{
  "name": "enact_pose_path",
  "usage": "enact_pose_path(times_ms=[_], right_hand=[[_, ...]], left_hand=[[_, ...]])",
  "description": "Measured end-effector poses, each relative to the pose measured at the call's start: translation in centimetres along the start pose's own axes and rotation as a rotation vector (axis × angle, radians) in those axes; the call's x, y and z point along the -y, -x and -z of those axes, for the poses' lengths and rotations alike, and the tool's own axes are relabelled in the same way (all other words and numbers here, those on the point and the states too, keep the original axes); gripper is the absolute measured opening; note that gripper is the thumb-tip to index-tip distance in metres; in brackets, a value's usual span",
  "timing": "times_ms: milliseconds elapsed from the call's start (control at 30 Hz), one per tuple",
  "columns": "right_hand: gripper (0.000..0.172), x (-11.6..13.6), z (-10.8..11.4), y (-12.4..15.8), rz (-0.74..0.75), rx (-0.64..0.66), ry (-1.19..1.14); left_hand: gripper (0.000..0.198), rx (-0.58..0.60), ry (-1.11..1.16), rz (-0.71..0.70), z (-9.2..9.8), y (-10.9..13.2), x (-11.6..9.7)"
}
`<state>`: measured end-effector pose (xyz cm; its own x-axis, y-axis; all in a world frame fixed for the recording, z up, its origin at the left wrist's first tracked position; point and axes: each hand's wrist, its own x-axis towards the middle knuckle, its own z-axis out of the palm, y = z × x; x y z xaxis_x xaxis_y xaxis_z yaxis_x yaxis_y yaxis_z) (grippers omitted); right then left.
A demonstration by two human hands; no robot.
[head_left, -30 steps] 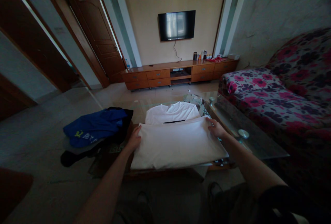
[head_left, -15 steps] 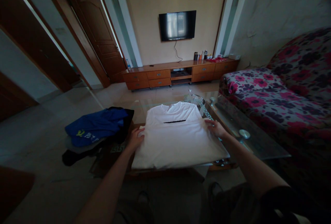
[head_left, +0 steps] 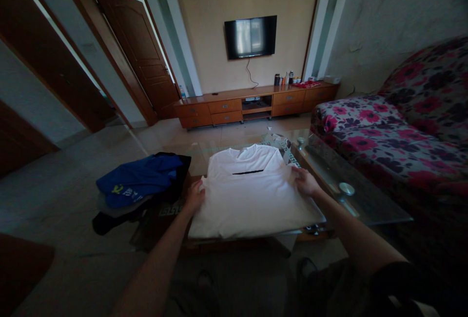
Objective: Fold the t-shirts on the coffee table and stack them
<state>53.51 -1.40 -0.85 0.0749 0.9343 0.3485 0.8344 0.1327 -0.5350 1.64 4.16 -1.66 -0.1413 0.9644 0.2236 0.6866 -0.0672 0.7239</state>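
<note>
A white T-shirt (head_left: 252,205) lies on the glass coffee table in front of me, its lower part folded up toward the collar. The neckline faces the television, and a dark strip shows just above the folded edge. At the left end of that edge, my left hand (head_left: 196,195) has its fingers closed on the cloth. My right hand (head_left: 305,180) pinches the opposite corner of the same edge. Some of the fingertips are hidden by the fabric.
Left of the shirt, a pile with a blue garment (head_left: 141,180) on top hangs over the side of the glass table (head_left: 373,205). A floral sofa (head_left: 402,136) stands at the right. Beyond are a wooden TV cabinet (head_left: 226,107) and a wall-mounted television (head_left: 251,37).
The fingers of both hands have closed further on the ends of the folded edge, which is slightly raised at its corners. The shirt has barely shifted.
</note>
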Motion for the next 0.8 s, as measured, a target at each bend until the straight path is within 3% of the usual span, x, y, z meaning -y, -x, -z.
enact_pose_path(times_ms=[167,233,533,633,733,800], right_hand=[[0.074,1.7,1.3,1.7,0.102,-0.022,0.126],[0.075,1.7,1.3,2.0,0.094,-0.01,0.146],[0.075,-0.7,-1.3,0.9,0.021,0.104,0.126],[0.071,-0.4,-1.4,0.8,-0.029,0.11,0.156],[0.065,1.2,-0.8,1.1,-0.106,0.07,0.239],[0.059,2.7,-0.5,1.5,-0.121,0.072,0.341]], left_hand=[[0.05,-0.138,-0.059,-0.306,1.5,1.2,-1.2],[0.053,-0.113,-0.131,-0.377,1.7,1.7,-1.4],[0.06,0.203,-0.471,-0.084,0.5,2.7,-0.7],[0.055,0.193,-0.562,-0.06,0.6,2.8,-1.5],[0.052,0.121,-0.656,-0.132,1.0,3.2,-3.1],[0.052,0.158,-0.701,-0.197,0.8,3.9,-4.2]])
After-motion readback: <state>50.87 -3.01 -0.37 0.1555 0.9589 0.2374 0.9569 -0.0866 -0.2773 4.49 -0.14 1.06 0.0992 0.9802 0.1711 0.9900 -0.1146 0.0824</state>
